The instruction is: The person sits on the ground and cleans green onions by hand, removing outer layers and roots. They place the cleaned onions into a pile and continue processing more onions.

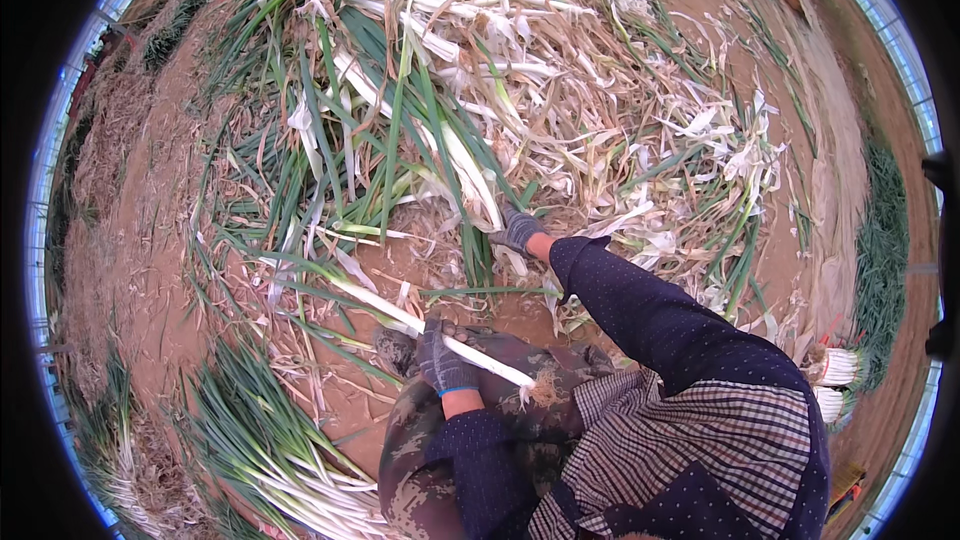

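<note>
My left hand [444,361], in a grey knit glove, grips a long Welsh onion [375,303] over my camouflage-clad lap. The onion's white shank and root tuft [546,388] point to the lower right, and its green leaves run to the upper left. Also gloved, my right hand [516,231] reaches forward to the near edge of a heap of unpeeled onions and leaves. Its fingers touch or lie beside the lower end of a thick white onion shank [471,174]; whether they close around it is hidden.
Dry husks and stripped leaves [592,90] spread over the soil ahead. A pile of cleaned Welsh onions [315,465] lies at lower left. Tied onion bundles [838,367] stand at right, near a long green row [881,262]. Greenhouse walls [885,22] curve around the rim.
</note>
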`<move>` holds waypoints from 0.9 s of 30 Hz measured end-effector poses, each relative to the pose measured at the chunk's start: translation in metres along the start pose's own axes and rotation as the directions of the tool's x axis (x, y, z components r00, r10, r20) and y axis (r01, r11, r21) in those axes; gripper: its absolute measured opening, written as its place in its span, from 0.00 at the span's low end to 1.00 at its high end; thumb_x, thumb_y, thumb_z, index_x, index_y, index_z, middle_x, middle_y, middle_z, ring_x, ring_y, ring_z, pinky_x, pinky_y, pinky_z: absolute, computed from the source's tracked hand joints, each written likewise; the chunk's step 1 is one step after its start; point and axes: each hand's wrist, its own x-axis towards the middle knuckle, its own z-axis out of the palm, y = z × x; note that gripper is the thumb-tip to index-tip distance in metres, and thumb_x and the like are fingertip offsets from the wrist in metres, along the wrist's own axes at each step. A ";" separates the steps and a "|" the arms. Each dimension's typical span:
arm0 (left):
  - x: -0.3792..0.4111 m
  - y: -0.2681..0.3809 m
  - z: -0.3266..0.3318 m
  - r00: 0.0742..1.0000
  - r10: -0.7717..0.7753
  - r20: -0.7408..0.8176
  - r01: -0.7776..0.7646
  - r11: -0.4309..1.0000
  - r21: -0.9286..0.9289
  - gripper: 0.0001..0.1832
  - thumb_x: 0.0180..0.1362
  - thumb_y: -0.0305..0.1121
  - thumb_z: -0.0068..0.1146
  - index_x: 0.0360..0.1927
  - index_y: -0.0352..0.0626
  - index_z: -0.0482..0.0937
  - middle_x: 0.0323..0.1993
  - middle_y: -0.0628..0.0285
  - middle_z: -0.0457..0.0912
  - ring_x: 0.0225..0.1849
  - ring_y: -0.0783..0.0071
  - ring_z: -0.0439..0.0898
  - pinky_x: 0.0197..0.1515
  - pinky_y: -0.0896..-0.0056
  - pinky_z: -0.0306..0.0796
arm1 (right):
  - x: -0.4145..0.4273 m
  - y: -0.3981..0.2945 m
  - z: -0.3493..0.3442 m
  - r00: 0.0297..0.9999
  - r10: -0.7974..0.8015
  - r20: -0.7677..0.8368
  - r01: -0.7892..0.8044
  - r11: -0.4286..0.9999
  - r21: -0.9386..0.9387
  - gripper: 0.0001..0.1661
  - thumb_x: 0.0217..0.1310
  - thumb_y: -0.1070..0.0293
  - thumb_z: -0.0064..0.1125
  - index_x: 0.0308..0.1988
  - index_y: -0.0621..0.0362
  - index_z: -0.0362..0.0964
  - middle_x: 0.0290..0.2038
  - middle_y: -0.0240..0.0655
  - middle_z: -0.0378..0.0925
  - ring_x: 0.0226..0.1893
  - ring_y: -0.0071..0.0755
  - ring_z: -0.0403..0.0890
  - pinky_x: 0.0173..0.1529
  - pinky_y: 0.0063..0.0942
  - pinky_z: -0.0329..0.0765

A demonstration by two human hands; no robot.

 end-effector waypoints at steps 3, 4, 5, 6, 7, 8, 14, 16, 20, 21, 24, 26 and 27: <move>-0.005 -0.008 0.017 0.995 -0.074 0.068 0.077 0.996 -0.049 0.07 0.60 0.35 0.56 0.37 0.45 0.73 0.19 0.68 0.69 0.17 0.74 0.69 0.15 0.69 0.64 | -0.018 0.028 0.003 0.985 -0.047 -0.165 0.075 0.983 0.165 0.44 0.52 0.41 0.59 0.59 0.62 0.64 0.48 0.56 0.76 0.48 0.56 0.78 0.52 0.42 0.74; -0.012 -0.002 0.019 0.995 -0.096 0.035 0.096 0.995 0.006 0.07 0.60 0.34 0.57 0.36 0.44 0.73 0.19 0.67 0.69 0.17 0.74 0.69 0.16 0.71 0.66 | -0.030 0.018 -0.006 0.982 -0.078 -0.173 0.117 0.968 0.224 0.42 0.52 0.41 0.59 0.58 0.61 0.66 0.47 0.55 0.77 0.47 0.56 0.79 0.52 0.42 0.74; -0.001 -0.003 0.010 0.999 -0.050 0.020 0.050 0.999 0.015 0.08 0.60 0.37 0.56 0.31 0.46 0.72 0.16 0.67 0.68 0.15 0.72 0.69 0.14 0.67 0.66 | -0.044 0.012 -0.018 0.977 -0.103 -0.187 0.154 0.947 0.281 0.41 0.53 0.42 0.59 0.57 0.60 0.67 0.46 0.55 0.78 0.47 0.55 0.79 0.51 0.42 0.74; 0.016 -0.003 -0.012 1.000 0.011 -0.005 -0.011 1.000 0.012 0.11 0.61 0.39 0.55 0.26 0.48 0.71 0.14 0.67 0.68 0.13 0.70 0.68 0.11 0.63 0.67 | -0.064 -0.009 -0.034 0.973 -0.117 -0.197 0.163 0.958 0.234 0.34 0.55 0.45 0.59 0.53 0.59 0.71 0.43 0.54 0.79 0.45 0.54 0.80 0.49 0.41 0.74; 0.015 -0.009 -0.007 1.000 0.027 0.008 -0.027 1.000 0.004 0.11 0.61 0.38 0.55 0.26 0.48 0.72 0.14 0.67 0.68 0.13 0.71 0.68 0.12 0.64 0.67 | -0.086 -0.002 -0.054 0.939 -0.190 -0.287 0.267 0.928 0.259 0.32 0.56 0.46 0.58 0.51 0.60 0.73 0.42 0.54 0.79 0.43 0.54 0.80 0.48 0.41 0.75; 0.010 -0.009 -0.007 0.998 0.055 0.009 -0.055 0.998 -0.007 0.10 0.61 0.38 0.56 0.26 0.48 0.72 0.15 0.67 0.68 0.14 0.71 0.69 0.12 0.64 0.67 | -0.113 -0.006 -0.075 0.967 -0.130 -0.218 0.185 0.949 0.256 0.32 0.56 0.47 0.59 0.51 0.61 0.72 0.41 0.54 0.79 0.42 0.54 0.80 0.47 0.42 0.75; -0.036 0.003 0.024 0.992 0.074 0.099 -0.072 0.997 -0.031 0.09 0.61 0.32 0.56 0.26 0.46 0.70 0.17 0.68 0.68 0.17 0.75 0.69 0.18 0.71 0.68 | -0.281 -0.019 -0.171 0.872 -0.332 -0.360 0.319 0.943 -0.097 0.29 0.54 0.56 0.62 0.52 0.61 0.72 0.40 0.50 0.79 0.38 0.51 0.81 0.44 0.40 0.78; -0.047 -0.001 0.033 0.988 0.081 0.130 -0.077 0.996 -0.039 0.13 0.62 0.35 0.56 0.24 0.48 0.68 0.17 0.69 0.69 0.18 0.75 0.70 0.19 0.69 0.69 | -0.279 0.026 -0.152 0.843 -0.328 -0.426 0.279 0.944 -0.175 0.29 0.50 0.63 0.64 0.53 0.61 0.72 0.40 0.50 0.79 0.39 0.52 0.81 0.44 0.40 0.77; -0.066 -0.008 0.030 0.973 0.144 0.178 -0.133 0.989 -0.071 0.15 0.62 0.37 0.56 0.22 0.47 0.68 0.17 0.68 0.69 0.18 0.74 0.71 0.21 0.71 0.70 | -0.307 0.030 -0.154 0.769 -0.390 -0.506 0.350 0.920 -0.178 0.31 0.47 0.64 0.65 0.53 0.63 0.71 0.41 0.48 0.78 0.40 0.51 0.79 0.44 0.40 0.77; -0.066 -0.007 0.034 0.972 0.136 0.190 -0.125 0.990 -0.071 0.15 0.62 0.37 0.56 0.22 0.46 0.68 0.17 0.68 0.69 0.19 0.74 0.71 0.22 0.71 0.70 | -0.306 0.029 -0.157 0.727 -0.441 -0.527 0.396 0.896 -0.202 0.30 0.47 0.65 0.65 0.52 0.64 0.72 0.40 0.48 0.78 0.39 0.51 0.79 0.44 0.40 0.77; -0.043 -0.006 0.000 0.970 0.077 0.232 -0.045 0.989 -0.142 0.12 0.62 0.35 0.57 0.25 0.42 0.72 0.20 0.65 0.73 0.22 0.73 0.74 0.22 0.72 0.71 | -0.314 0.020 -0.143 0.697 -0.511 -0.503 0.489 0.852 -0.189 0.28 0.48 0.65 0.65 0.50 0.65 0.74 0.38 0.47 0.79 0.38 0.50 0.79 0.43 0.41 0.77; -0.057 -0.019 0.016 0.968 0.126 0.216 -0.098 0.986 -0.137 0.10 0.61 0.33 0.58 0.30 0.38 0.75 0.23 0.63 0.75 0.23 0.73 0.74 0.23 0.72 0.72 | -0.320 0.026 -0.132 0.730 -0.510 -0.455 0.528 0.843 -0.099 0.30 0.48 0.65 0.64 0.52 0.65 0.72 0.39 0.48 0.78 0.39 0.51 0.79 0.44 0.42 0.77; -0.067 -0.024 0.029 0.966 0.151 0.207 -0.126 0.983 -0.131 0.09 0.61 0.33 0.59 0.33 0.36 0.76 0.24 0.62 0.77 0.23 0.72 0.75 0.24 0.72 0.73 | -0.323 0.029 -0.125 0.754 -0.507 -0.417 0.525 0.847 -0.083 0.30 0.48 0.66 0.63 0.53 0.65 0.72 0.40 0.48 0.78 0.40 0.51 0.79 0.45 0.42 0.77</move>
